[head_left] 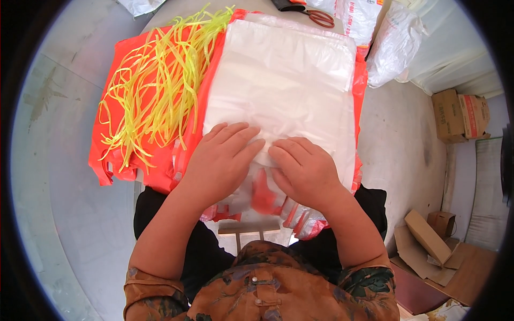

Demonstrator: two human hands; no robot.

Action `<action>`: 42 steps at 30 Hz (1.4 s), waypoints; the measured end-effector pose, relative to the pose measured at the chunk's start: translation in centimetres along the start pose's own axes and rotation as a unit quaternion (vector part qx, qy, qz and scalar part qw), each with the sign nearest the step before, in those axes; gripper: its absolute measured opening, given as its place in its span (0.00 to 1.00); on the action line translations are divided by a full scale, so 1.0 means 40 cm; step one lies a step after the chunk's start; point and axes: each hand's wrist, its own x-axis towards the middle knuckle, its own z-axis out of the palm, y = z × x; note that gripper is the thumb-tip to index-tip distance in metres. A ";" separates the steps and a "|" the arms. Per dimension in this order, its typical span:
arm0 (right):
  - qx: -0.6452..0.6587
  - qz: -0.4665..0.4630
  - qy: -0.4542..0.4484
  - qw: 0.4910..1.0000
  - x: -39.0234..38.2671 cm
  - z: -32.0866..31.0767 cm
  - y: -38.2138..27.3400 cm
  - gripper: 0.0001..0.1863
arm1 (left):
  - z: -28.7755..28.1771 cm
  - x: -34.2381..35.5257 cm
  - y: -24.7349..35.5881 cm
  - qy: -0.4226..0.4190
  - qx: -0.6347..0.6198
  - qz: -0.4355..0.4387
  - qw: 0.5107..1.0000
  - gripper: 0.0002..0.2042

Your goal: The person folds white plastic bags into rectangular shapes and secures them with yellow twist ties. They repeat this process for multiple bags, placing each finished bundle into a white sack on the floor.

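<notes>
A stack of whitish translucent plastic bags (284,75) lies in front of me on top of red plastic bags (360,91). My left hand (222,158) rests on the lower left part of the stack, fingers stretched out over the film. Close to it, my right hand (305,168) lies on the stack with its fingers slightly bent and its thumb below them. The fingertips of both hands nearly meet at the middle. Below the hands, red patches show through the thin film, and loose bag ends hang over the near edge.
Yellow strips (160,85) lie in a loose heap on red bags at the left. Red-handled scissors (320,18) rest at the far edge. White sacks (396,45) stand at the far right. Cardboard boxes (460,115) and opened cartons (428,238) are on the right.
</notes>
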 end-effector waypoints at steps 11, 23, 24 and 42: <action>-0.079 0.002 0.001 0.997 -0.002 -0.006 -0.002 0.20 | -0.003 0.002 -0.010 0.014 -0.018 -0.014 1.000 0.18; 0.002 0.075 -0.056 0.996 -0.001 -0.064 -0.021 0.20 | -0.051 -0.013 -0.020 -0.027 -0.115 -0.082 0.990 0.23; 0.019 0.092 -0.073 0.993 0.000 -0.078 -0.025 0.21 | -0.063 -0.015 -0.021 -0.041 -0.141 -0.086 0.985 0.22; 0.282 0.379 -0.149 0.869 0.055 -0.104 0.159 0.19 | -0.026 0.026 -0.033 -0.001 -0.276 -0.348 0.896 0.09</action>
